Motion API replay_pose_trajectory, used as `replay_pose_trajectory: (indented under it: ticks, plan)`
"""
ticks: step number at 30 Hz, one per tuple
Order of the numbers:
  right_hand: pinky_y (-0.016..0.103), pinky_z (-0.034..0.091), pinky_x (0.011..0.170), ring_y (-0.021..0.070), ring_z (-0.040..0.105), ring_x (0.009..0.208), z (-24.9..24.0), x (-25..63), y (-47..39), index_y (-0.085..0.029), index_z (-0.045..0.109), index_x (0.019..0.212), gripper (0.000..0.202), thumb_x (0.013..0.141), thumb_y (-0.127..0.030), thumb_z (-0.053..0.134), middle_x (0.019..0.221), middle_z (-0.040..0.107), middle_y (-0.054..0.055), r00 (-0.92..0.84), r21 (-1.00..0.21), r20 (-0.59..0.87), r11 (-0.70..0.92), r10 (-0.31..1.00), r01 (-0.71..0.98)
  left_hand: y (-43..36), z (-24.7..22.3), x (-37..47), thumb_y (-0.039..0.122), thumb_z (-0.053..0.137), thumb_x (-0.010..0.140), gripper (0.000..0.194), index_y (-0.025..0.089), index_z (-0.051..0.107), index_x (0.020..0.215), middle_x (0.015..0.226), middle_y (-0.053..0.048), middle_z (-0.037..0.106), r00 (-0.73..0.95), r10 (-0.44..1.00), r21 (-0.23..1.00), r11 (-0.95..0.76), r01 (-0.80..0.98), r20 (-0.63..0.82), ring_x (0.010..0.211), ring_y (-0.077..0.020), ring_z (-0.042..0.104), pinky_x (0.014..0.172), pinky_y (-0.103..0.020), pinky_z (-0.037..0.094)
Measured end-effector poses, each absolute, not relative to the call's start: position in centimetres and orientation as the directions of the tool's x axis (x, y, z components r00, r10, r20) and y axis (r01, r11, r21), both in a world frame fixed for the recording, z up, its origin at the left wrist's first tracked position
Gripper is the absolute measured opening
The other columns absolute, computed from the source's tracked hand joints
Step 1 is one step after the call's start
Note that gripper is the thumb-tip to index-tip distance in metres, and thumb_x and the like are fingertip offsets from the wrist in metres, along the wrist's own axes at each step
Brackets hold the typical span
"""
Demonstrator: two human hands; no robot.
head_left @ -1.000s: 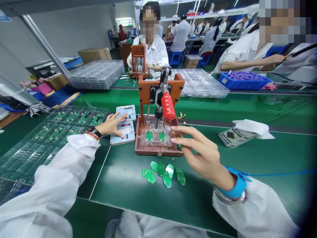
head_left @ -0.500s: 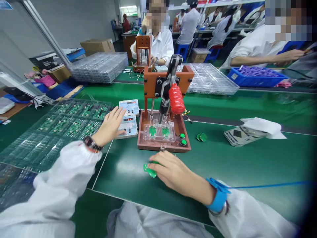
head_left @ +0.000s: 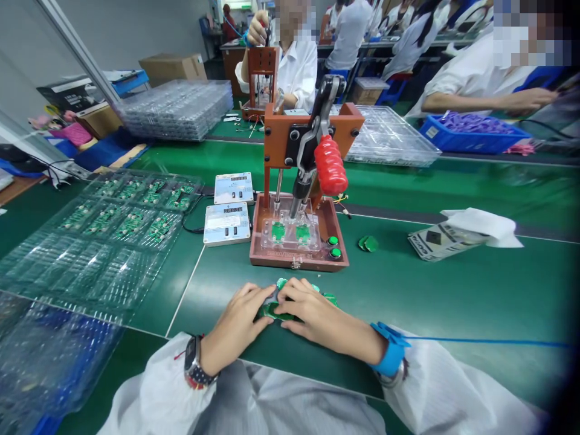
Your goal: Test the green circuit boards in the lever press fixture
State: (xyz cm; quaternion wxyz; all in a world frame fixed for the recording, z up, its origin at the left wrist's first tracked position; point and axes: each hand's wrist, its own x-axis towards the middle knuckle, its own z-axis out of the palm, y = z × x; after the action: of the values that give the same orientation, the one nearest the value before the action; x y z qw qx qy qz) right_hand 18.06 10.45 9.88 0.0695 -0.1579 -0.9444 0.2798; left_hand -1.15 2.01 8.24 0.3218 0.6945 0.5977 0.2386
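In the head view, my left hand [head_left: 240,323] and my right hand [head_left: 315,314] are close together over the bench, near its front edge. Between their fingertips are small green circuit boards [head_left: 276,312], partly covered by my fingers. My left thumb and index finger touch the boards' left side; my right fingers curl over them from above. More green pieces show just behind and beside my right hand. Beyond the hands stands a press fixture [head_left: 299,257] with a red-handled toggle clamp [head_left: 330,166]. Two green boards [head_left: 302,232] lie under its clear plate.
Two white meter boxes [head_left: 226,223] sit left of the fixture. Clear trays [head_left: 90,266] with boards lie at left. Several green pieces [head_left: 368,243] and a tissue pack [head_left: 446,238] are at right. A blue cord [head_left: 475,342] runs from my right wristband. Co-workers sit across the bench.
My left hand has come from the meter boxes, right and nearer, to the boards by my right hand. The boxes' lit red digits now look dark. A co-worker's hand is raised onto the far press.
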Motion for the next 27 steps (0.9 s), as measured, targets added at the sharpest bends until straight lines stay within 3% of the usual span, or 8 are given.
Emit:
replay_pose_trajectory:
  ticks: [4,8,15,20,23,27]
  plan:
    - [0.04,0.04,0.085,0.0213,0.047,0.098,9.6,19.2,9.3,-0.021,0.059,0.103,0.014,0.088,-0.018,0.058,0.1,0.054,0.005,-0.914,-0.552,0.047,0.773,0.403,0.312,2.0,7.6,-0.9,0.006,0.059,0.082,0.058,0.032,0.047,0.132,0.105,-0.006,0.058,0.175,0.984,0.754,-0.093,0.65,-0.029,0.101,-0.0234,0.053,0.092,-0.042,0.046]
    - [0.04,0.042,0.084,0.0222,0.045,0.097,8.0,19.6,6.8,-0.02,0.056,0.106,0.02,0.087,-0.014,0.057,0.102,0.051,0.007,-0.847,-0.553,0.151,0.753,0.51,0.355,2.2,7.5,-1.5,0.006,0.053,0.085,0.051,0.031,0.05,0.13,0.104,-0.005,0.061,0.198,0.98,0.728,-0.158,0.668,0.03,0.101,-0.0236,0.052,0.088,-0.041,0.045]
    - [0.038,0.041,0.077,0.0223,0.047,0.094,6.8,18.4,4.6,-0.021,0.056,0.103,0.022,0.084,-0.012,0.062,0.1,0.051,0.006,-0.673,-0.542,0.262,0.682,0.692,0.49,2.4,7.9,-2.8,0.007,0.034,0.094,0.043,0.026,0.053,0.128,0.119,-0.006,0.06,0.26,0.956,0.677,-0.284,0.679,0.14,0.113,-0.0213,0.048,0.095,-0.04,0.042]
    - [0.04,0.043,0.082,0.0249,0.048,0.1,7.0,18.0,6.1,-0.022,0.057,0.109,0.035,0.078,-0.031,0.073,0.107,0.054,0.007,-0.698,-0.523,0.249,0.7,0.671,0.486,1.2,7.8,-1.9,0.022,0.05,0.093,0.04,0.024,0.046,0.133,0.132,-0.008,0.051,0.156,0.983,0.623,-0.183,0.76,0.099,0.122,-0.0256,0.042,0.1,-0.047,0.038]
    - [0.04,0.045,0.081,0.0229,0.051,0.1,7.2,18.9,8.4,-0.021,0.058,0.111,0.02,0.091,-0.024,0.055,0.107,0.058,0.008,-0.68,-0.559,0.255,0.679,0.687,0.476,0.4,7.4,-1.7,0.026,0.058,0.09,0.049,0.026,0.041,0.136,0.136,-0.008,0.047,0.144,0.986,0.603,-0.165,0.781,0.083,0.125,-0.0271,0.039,0.101,-0.047,0.037]
    - [0.04,0.046,0.09,0.0217,0.051,0.106,7.6,19.3,10.6,-0.018,0.057,0.114,0.023,0.095,-0.017,0.044,0.116,0.058,0.009,-0.746,-0.561,0.264,0.726,0.612,0.397,0.0,6.8,-2.0,0.023,0.058,0.09,0.048,0.029,0.042,0.135,0.134,-0.007,0.05,0.161,0.984,0.607,-0.17,0.776,0.07,0.123,-0.0263,0.042,0.101,-0.047,0.036]
